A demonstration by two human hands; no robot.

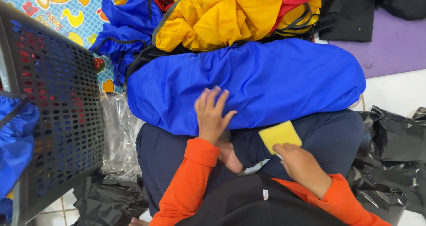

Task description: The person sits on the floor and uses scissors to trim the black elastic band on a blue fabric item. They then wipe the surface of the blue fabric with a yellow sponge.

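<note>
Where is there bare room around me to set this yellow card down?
Bare white floor shows at the right, between the purple mat and the black plastic bags. A little tile shows below the black basket. The lap is crowded: the blue cover fills it, under the left hand.

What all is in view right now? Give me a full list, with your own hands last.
blue fabric cover: one, blue, across the lap.
yellow card: one, yellow, on the right knee.
fabric pile: one heap, yellow, red and blue, beyond the cover.
black basket: one, black, perforated, far left.
clear plastic bags: a bundle, clear, beside the basket.
black plastic bags: several, black, on the floor at right and lower left.
purple mat: one, purple, upper right.
left hand: flat on the blue cover.
right hand: holding the yellow card.
</note>
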